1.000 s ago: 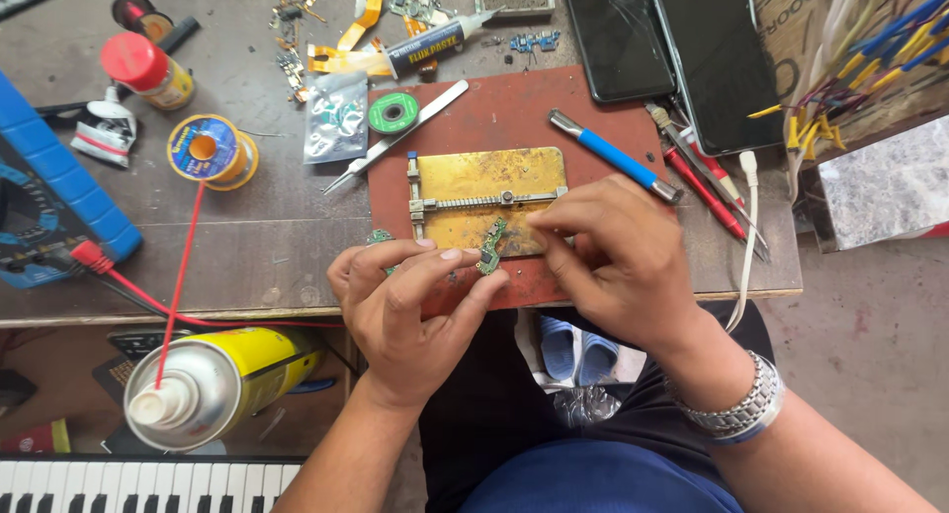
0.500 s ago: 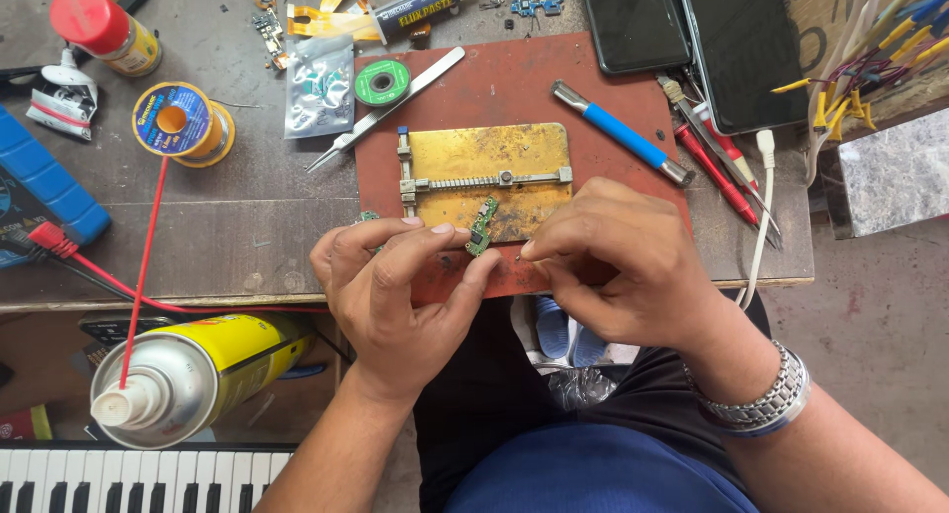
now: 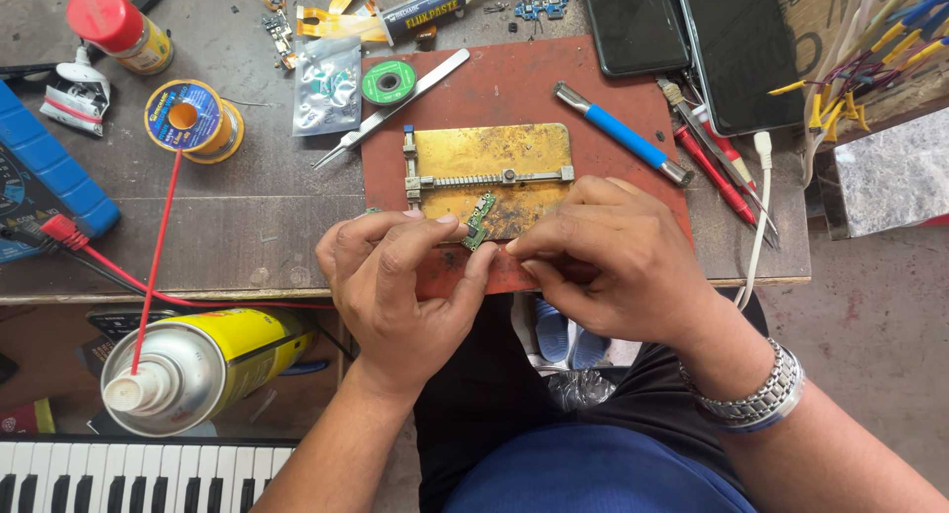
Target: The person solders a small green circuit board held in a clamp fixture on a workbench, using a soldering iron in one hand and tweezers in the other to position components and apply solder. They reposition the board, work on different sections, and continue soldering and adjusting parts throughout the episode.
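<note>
Your left hand [image 3: 400,281] and right hand [image 3: 608,256] pinch the small green circuit board [image 3: 478,219] between fingertips; just beyond that grip lies the brass-coloured metal holder plate [image 3: 494,157], on the counter [image 3: 247,236].

The left hand [image 3: 400,276] and right hand [image 3: 613,256] have drawn a little closer together at the near edge of the desk [image 3: 247,241], their fingertips now almost meeting over the near edge of the red mat [image 3: 514,88]. The small green circuit board [image 3: 478,220] pinched between them has turned: a second ago it stood nearly upright over the brass holder plate [image 3: 494,167]; now it leans, its upper end tipped toward the right hand, its lower end by the left thumb.
</note>
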